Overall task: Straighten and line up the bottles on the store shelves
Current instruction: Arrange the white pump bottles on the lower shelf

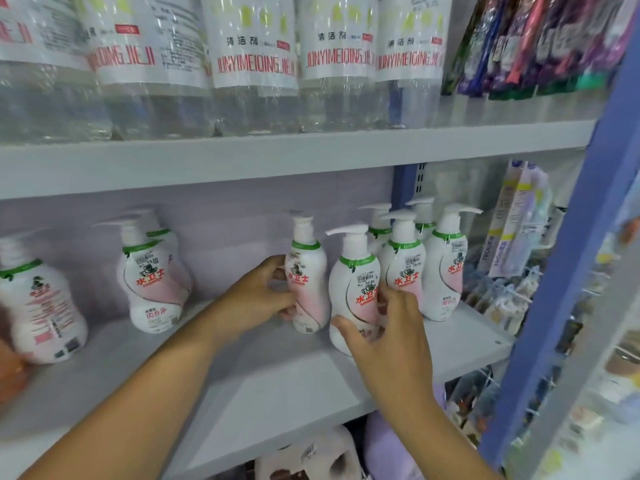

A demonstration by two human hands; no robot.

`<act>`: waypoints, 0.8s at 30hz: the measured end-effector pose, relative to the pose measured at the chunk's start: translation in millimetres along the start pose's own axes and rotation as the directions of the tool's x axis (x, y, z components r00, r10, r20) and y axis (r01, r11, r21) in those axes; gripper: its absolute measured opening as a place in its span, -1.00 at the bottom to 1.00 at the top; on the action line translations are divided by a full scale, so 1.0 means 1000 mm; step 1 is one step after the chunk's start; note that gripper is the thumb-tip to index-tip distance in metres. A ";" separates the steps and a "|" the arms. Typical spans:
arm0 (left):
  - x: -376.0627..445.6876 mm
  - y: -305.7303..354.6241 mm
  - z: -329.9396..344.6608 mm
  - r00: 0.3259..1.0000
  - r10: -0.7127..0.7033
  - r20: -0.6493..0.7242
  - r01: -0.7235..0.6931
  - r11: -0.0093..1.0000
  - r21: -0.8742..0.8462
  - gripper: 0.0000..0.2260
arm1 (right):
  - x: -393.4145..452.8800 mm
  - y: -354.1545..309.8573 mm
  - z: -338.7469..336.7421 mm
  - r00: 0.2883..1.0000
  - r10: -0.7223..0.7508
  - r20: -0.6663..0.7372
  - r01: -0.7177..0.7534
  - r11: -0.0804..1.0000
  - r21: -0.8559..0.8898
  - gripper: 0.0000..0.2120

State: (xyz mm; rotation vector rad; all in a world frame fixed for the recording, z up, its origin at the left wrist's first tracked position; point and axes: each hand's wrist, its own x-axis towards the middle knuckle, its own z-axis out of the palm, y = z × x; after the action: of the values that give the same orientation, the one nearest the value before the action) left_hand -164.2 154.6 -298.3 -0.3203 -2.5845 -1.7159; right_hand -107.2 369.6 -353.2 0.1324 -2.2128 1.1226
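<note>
Middle shelf point(277, 386): left hand point(258, 294) curls round an upright pump bottle point(308, 282) mid-shelf — fingers behind it, thumb in front. Right hand point(391, 327) grips the neighbouring front bottle point(353, 282), just beside the first. More pump bottles point(426, 258) cluster right — two others point(152, 278) stand well left.

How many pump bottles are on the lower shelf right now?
9: far left; two left of centre; one per hand; four at right. More may hide behind.
</note>
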 end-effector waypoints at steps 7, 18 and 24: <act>0.006 0.003 0.023 0.995 0.005 -0.101 -0.001 0.999 0.035 -0.69 | 0.005 0.005 0.007 0.992 -0.046 -0.116 0.042 0.998 -0.038 -0.35; 0.008 -0.004 0.053 0.992 -0.004 -0.127 -0.022 0.980 -0.196 -0.72 | 0.004 0.007 0.012 0.979 -0.081 -0.187 0.063 0.993 -0.096 -0.37; 0.005 0.003 0.053 0.997 -0.032 -0.074 0.012 0.969 -0.247 -0.79 | 0.004 0.010 0.016 0.975 -0.102 -0.197 0.072 0.985 -0.157 -0.36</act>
State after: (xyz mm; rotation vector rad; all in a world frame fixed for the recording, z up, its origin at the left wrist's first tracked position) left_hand -163.1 205.1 -315.7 -0.2251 -2.3320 -2.0188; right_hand -122.1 364.4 -364.0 0.0470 -2.0765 0.8783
